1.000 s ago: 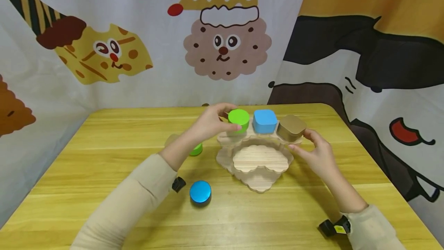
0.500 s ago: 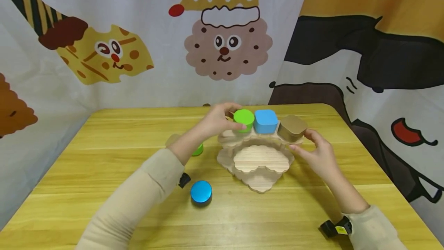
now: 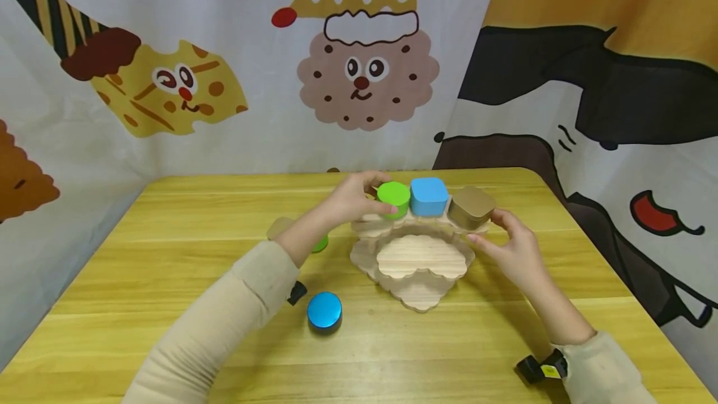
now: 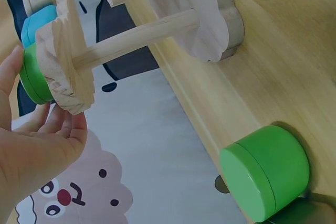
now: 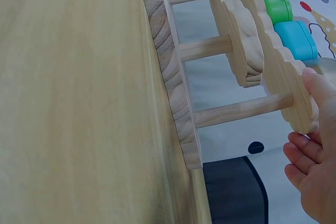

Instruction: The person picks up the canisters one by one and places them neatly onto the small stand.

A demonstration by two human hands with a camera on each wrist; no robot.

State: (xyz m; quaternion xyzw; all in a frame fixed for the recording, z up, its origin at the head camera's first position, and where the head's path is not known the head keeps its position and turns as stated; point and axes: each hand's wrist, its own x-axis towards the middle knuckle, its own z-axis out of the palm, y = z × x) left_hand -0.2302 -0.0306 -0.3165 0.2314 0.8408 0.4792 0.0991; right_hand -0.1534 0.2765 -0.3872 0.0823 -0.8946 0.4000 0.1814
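Observation:
A tiered wooden stand [image 3: 421,257] with scalloped edges stands on the table. On its top tier sit a green round tin [image 3: 394,198], a blue squarish tin [image 3: 429,196] and a gold tin [image 3: 471,207], left to right. My left hand [image 3: 356,198] pinches the green tin, thumb at its front. In the left wrist view the tin [image 4: 35,74] rests against the tier, with fingertips at the tier's edge. My right hand [image 3: 518,251] grips the right end of the top tier beside the gold tin; the right wrist view shows the thumb [image 5: 315,85] above and the other fingers below.
A blue round tin [image 3: 324,310] stands on the wooden table [image 3: 426,360], left of the stand. Another green tin [image 4: 265,174] and a gold-topped one [image 3: 278,227] are partly behind my left forearm in the head view. A printed curtain [image 3: 224,142] hangs behind the table.
My left hand has brought the green tin a little to the right, close to the blue squarish one, then slightly down. The right hand and the stand stay where they were.

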